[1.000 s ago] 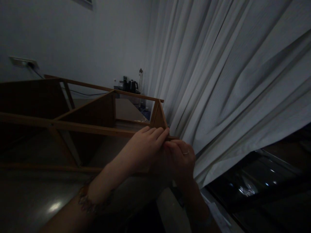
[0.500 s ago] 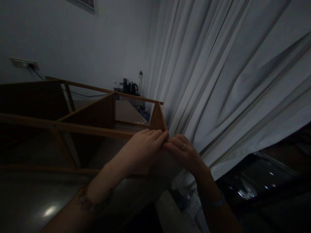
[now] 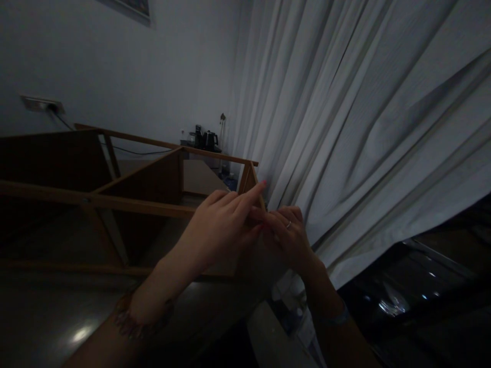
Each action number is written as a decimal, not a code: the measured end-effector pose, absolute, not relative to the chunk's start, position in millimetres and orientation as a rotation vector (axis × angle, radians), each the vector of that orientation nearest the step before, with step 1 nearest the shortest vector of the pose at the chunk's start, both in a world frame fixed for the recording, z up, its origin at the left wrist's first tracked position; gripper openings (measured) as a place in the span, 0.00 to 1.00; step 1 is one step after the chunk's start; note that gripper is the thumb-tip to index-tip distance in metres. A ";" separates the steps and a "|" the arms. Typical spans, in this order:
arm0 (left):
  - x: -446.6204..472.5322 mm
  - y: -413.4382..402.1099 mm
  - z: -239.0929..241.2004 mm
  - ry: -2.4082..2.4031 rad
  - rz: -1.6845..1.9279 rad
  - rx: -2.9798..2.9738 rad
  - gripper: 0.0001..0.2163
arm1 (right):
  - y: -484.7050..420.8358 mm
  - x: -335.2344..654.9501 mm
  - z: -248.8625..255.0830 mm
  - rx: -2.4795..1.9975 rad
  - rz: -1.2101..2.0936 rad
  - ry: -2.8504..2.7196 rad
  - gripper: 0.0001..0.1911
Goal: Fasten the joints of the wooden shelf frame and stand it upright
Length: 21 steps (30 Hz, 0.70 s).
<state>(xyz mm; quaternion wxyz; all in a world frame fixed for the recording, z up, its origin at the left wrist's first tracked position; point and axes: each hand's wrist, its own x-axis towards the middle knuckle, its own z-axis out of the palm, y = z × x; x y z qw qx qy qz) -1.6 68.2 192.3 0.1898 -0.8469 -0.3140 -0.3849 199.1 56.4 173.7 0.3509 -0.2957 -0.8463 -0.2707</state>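
A wooden shelf frame (image 3: 153, 205) with dark panels stretches from the left to the middle of the view. At its near right corner, my left hand (image 3: 220, 222) has its index finger stretched out, while the thumb and other fingers are bent together. Close against it, my right hand (image 3: 290, 237), with a ring on one finger, has its fingers closed at the same corner. The fingertips of both hands meet at the end board (image 3: 251, 176). Whatever lies between them is hidden by the fingers and the dim light.
A long white curtain (image 3: 345, 117) hangs just right of my hands. Behind the frame, a black kettle (image 3: 209, 140) stands on a small surface by the wall. A socket (image 3: 38, 105) with a plugged-in cable is at left. Pale items (image 3: 307, 332) lie low near my right forearm.
My left hand has shifted slightly left and its index finger has lifted and straightened. My right hand has moved a little left, its fingers still bent at the corner.
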 end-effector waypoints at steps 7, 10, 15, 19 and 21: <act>0.9 67.4 191.2 -0.898 -0.944 -2.530 0.17 | 49.8 206.4 169.1 -0.873 -0.694 -1.961 0.14; 3.8 70.4 187.6 -0.852 -0.888 -2.531 0.21 | 47.3 205.9 166.8 -0.895 -0.714 -1.848 0.11; 8.3 75.3 181.3 -0.810 -0.891 -2.486 0.21 | 46.1 201.2 155.4 -0.947 -0.789 -1.651 0.11; 12.1 77.2 176.7 -0.748 -0.974 -2.427 0.20 | 41.1 191.3 141.1 -1.032 -0.976 -1.560 0.17; 14.1 77.9 174.4 -0.735 -0.996 -2.409 0.20 | 37.2 184.0 136.5 -1.114 -1.008 -1.558 0.20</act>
